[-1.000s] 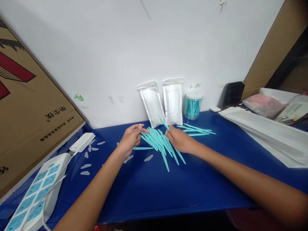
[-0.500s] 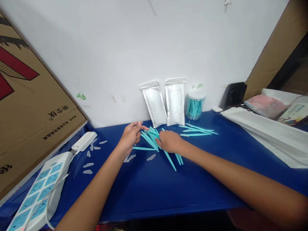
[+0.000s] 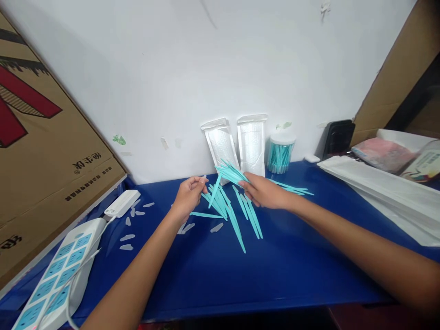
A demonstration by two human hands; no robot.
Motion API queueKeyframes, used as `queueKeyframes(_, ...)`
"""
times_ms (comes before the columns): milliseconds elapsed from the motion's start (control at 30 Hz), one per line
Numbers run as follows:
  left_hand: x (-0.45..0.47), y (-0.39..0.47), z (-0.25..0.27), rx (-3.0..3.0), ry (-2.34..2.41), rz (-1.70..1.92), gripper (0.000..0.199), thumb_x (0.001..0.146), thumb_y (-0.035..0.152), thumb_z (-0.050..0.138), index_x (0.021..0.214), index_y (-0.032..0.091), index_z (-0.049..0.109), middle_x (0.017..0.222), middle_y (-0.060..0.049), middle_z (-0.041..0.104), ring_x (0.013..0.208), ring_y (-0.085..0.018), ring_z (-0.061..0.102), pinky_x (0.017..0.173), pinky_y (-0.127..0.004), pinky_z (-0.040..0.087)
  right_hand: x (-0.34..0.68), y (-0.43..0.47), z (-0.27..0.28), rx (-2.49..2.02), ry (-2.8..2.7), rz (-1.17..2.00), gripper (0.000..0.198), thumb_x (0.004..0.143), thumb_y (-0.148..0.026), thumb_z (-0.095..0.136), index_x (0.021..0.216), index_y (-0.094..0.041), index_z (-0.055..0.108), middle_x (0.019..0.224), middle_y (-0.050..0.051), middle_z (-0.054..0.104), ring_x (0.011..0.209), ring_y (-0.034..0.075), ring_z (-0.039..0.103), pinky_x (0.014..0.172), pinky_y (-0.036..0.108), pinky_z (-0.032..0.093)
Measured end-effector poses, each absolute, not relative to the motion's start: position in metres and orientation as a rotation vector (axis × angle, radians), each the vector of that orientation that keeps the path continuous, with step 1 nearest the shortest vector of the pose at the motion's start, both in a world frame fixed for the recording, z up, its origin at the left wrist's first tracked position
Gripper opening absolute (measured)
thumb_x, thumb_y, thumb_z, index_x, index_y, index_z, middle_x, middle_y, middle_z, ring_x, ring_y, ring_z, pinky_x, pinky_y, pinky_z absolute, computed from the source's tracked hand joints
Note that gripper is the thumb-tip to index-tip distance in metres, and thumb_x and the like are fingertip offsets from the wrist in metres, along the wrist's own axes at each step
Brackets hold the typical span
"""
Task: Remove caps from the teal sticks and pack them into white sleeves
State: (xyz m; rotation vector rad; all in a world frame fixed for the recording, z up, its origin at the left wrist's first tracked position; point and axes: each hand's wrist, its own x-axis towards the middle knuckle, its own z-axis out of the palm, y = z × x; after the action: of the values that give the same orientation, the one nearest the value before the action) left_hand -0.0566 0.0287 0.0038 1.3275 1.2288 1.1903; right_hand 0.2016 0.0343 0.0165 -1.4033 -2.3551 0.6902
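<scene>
My right hand (image 3: 263, 190) is closed around a bundle of teal eyebrow razors (image 3: 232, 174), raised above the table with their far ends fanned to the left. One razor (image 3: 215, 190) slants down below the bundle. Fingers pinched, my left hand (image 3: 190, 195) holds what looks like a small translucent blade cap (image 3: 204, 177), just left of the bundle. Beneath and between both hands lies a loose pile of teal razors (image 3: 223, 206), some pointing toward me. Several translucent caps (image 3: 217, 227) are scattered near my left wrist and farther left.
Two silver bubble mailers (image 3: 252, 142) lean on the wall beside a lidded jar (image 3: 281, 153) of teal razors. More razors (image 3: 292, 188) lie right of my hand. A white power strip (image 3: 65, 270) sits left; white packaging sleeves (image 3: 381, 197) lie right. A cardboard box (image 3: 51, 151) borders the left.
My right hand has lifted a bundle of razors from the pile, up and to the right. Razors left below have shifted and spread. My left hand stays nearly in place, its index finger now drawn in.
</scene>
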Motion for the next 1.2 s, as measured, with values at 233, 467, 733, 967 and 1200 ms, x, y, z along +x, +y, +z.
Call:
queueKeyframes(233,-0.050,0.026,0.000,1.388,1.217,1.080,0.043,0.089,0.056,0.071,0.103,0.015,0.068,0.078,-0.001,0.062,0.044,-0.002,0.025,0.042,-0.020,0.016,0.246,0.041,-0.001,-1.200,-2.178,0.693,0.036,0.107,-0.053,0.037,0.096,-0.022,0.050,0.091,0.003,0.060,0.083,0.021,0.057,0.076,0.031,0.045)
queueKeyframes(467,-0.036,0.009,0.007,1.385,1.080,0.888,0.039,0.088,0.058,0.073,0.093,0.020,0.068,0.094,-0.006,0.071,0.047,-0.003,0.018,0.043,-0.022,0.014,0.238,0.032,-0.009,-1.196,-2.116,0.669,0.032,0.108,-0.049,0.033,0.093,-0.024,0.046,0.086,0.002,0.058,0.079,0.021,0.056,0.073,0.030,0.044)
queueKeyframes(733,-0.016,-0.001,0.003,1.607,1.078,0.847,0.036,0.093,0.053,0.068,0.095,0.019,0.078,0.096,-0.012,0.077,0.058,-0.012,0.051,0.050,-0.024,0.035,0.230,0.027,-0.010,-1.265,-2.131,0.478,0.023,0.108,-0.040,0.033,0.092,-0.025,0.040,0.073,-0.001,0.051,0.066,0.020,0.050,0.065,0.031,0.037)
queueKeyframes(967,-0.035,0.014,-0.006,1.944,1.281,0.814,0.031,0.089,0.049,0.072,0.081,0.020,0.079,0.062,-0.002,0.062,0.057,-0.015,0.050,0.054,-0.026,0.034,0.258,0.045,-0.002,-1.212,-2.040,0.676,0.037,0.105,-0.054,0.037,0.089,-0.022,0.048,0.079,0.001,0.053,0.073,0.019,0.052,0.067,0.030,0.041)
queueKeyframes(1200,-0.038,0.016,-0.004,1.966,1.217,0.885,0.040,0.098,0.050,0.060,0.077,0.020,0.076,0.078,-0.008,0.074,0.083,-0.022,0.067,0.073,-0.028,0.047,0.255,0.041,0.001,-1.140,-2.056,0.863,0.052,0.100,-0.069,0.043,0.088,-0.020,0.055,0.076,-0.001,0.050,0.070,0.017,0.049,0.066,0.029,0.042)
